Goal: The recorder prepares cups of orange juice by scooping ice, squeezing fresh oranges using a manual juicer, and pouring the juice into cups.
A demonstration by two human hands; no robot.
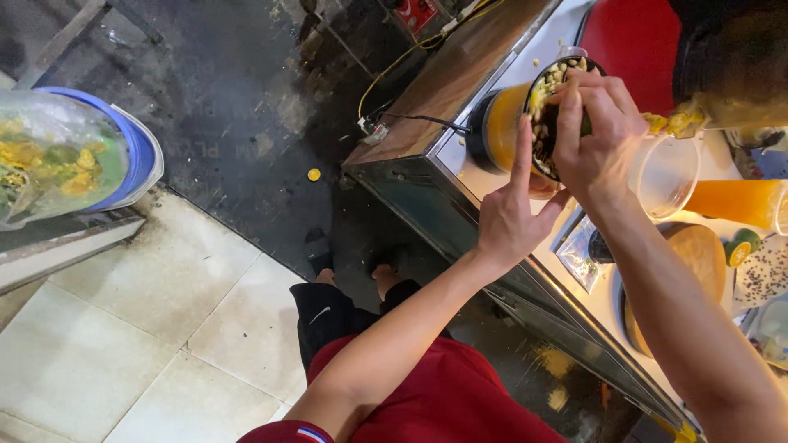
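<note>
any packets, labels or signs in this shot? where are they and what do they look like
Red sign: top centre, by the far end of the counter, red with white marks, partly cut off.
Clear sachet: flat on the steel counter below the right hand, see-through with dark and yellowish contents.
Clear bag: far left, lining a blue bin, filled with yellow and green scraps.
No screens.
</note>
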